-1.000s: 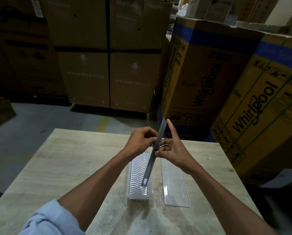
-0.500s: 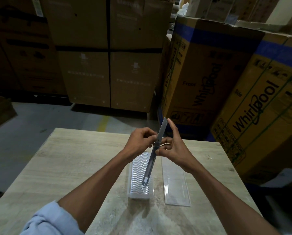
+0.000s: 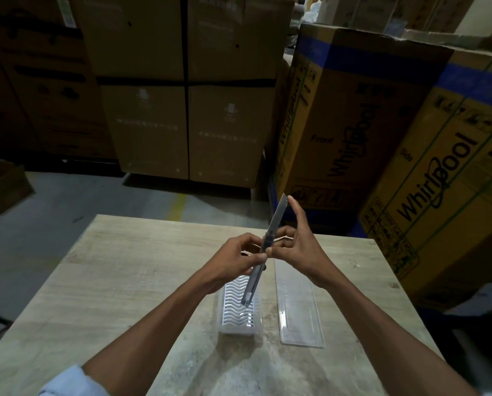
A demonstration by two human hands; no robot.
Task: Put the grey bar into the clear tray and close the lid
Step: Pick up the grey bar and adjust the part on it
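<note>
A long grey bar (image 3: 276,218) is held steeply tilted above the table, its lower tip hanging just over the clear tray (image 3: 239,324). The tray has a white wavy ribbed insert and lies lengthwise in the table's middle. My left hand (image 3: 233,258) pinches the bar's middle from the left. From the right, my right hand (image 3: 299,250) grips the same stretch, with its forefinger stretched up along the bar. The flat clear lid (image 3: 299,312) lies on the table, right of the tray and apart from it.
The pale wooden table (image 3: 124,281) ends at a far edge just beyond my hands. Large cardboard boxes (image 3: 353,124) stand close behind and to the right of it. More stacked cartons (image 3: 182,95) stand across a grey floor aisle.
The bar and both hands have barely shifted; its lower tip stays over the tray. My grip looks the same.
</note>
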